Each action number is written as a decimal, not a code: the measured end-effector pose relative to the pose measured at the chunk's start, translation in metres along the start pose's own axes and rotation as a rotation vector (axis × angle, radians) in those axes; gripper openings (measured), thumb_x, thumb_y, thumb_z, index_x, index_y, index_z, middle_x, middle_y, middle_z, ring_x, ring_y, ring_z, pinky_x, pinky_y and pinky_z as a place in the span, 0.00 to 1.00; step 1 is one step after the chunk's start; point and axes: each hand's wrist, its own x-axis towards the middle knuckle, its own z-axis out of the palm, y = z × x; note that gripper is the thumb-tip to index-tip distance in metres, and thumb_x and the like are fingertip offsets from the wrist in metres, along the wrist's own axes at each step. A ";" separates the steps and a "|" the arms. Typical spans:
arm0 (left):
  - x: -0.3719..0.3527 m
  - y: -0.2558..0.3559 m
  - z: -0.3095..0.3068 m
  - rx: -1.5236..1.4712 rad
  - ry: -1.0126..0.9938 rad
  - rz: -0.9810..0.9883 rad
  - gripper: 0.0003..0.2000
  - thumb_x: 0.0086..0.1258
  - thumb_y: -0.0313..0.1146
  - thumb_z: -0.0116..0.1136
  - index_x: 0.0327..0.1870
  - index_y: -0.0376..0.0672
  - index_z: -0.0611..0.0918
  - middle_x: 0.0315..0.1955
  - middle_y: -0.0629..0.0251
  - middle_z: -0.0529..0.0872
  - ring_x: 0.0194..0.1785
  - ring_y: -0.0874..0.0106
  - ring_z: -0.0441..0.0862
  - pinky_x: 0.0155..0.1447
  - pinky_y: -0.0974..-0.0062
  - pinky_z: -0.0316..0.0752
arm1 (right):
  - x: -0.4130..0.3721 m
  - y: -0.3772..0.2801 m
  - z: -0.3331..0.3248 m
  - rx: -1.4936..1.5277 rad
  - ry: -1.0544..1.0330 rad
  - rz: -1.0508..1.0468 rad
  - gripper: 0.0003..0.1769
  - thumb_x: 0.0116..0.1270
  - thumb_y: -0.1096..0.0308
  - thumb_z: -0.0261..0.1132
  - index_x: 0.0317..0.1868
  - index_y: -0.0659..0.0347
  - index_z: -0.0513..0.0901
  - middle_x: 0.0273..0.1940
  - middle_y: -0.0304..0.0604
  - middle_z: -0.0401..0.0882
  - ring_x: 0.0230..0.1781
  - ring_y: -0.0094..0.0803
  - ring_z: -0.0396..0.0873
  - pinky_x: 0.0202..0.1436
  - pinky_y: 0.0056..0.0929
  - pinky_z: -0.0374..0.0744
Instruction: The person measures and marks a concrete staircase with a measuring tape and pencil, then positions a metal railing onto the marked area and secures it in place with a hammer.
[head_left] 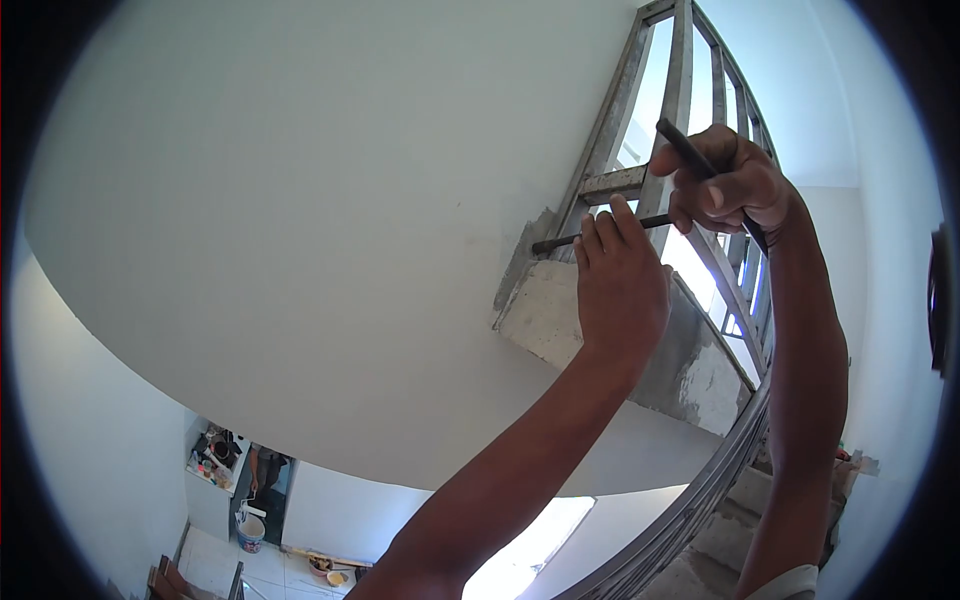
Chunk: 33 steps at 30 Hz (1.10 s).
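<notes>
My left hand (622,285), its back toward me, is up at the base of the metal railing (605,135). A thin dark rod (556,243) passes behind its fingers; the thumb side is hidden. One end of this rod meets the patch of bare grey cement (517,262) by the wall. Its other end comes close to my right hand (735,185), which is closed around a second dark rod (683,147), slanted, with its blunt end pointing up and left. Below my left hand is a rough plastered ledge (545,315).
A curved pale wall (300,220) fills the left. Concrete stairs (715,545) lie at lower right beside dark bars (655,540). Far below, a person (262,470) stands near a white bucket (250,532) and a cluttered shelf (215,455).
</notes>
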 end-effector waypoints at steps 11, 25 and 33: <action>-0.002 -0.002 0.011 0.202 0.039 0.066 0.40 0.64 0.36 0.76 0.68 0.24 0.62 0.58 0.36 0.75 0.67 0.44 0.77 0.66 0.62 0.82 | -0.019 -0.004 0.068 0.005 0.887 0.034 0.18 0.79 0.61 0.62 0.55 0.70 0.83 0.16 0.22 0.60 0.13 0.12 0.57 0.24 0.21 0.69; -0.013 -0.003 -0.028 -0.398 -0.032 -0.250 0.38 0.72 0.47 0.67 0.70 0.29 0.61 0.64 0.35 0.73 0.73 0.39 0.70 0.74 0.54 0.73 | 0.056 -0.013 0.167 0.553 1.673 -0.149 0.08 0.77 0.66 0.64 0.45 0.63 0.80 0.21 0.30 0.67 0.18 0.18 0.65 0.26 0.20 0.70; -0.002 -0.002 -0.019 -0.291 0.077 -0.125 0.35 0.74 0.49 0.64 0.70 0.32 0.64 0.63 0.35 0.74 0.72 0.38 0.71 0.72 0.51 0.74 | 0.051 -0.022 0.129 0.388 1.357 0.018 0.12 0.78 0.60 0.64 0.47 0.60 0.79 0.23 0.32 0.69 0.20 0.22 0.71 0.26 0.24 0.74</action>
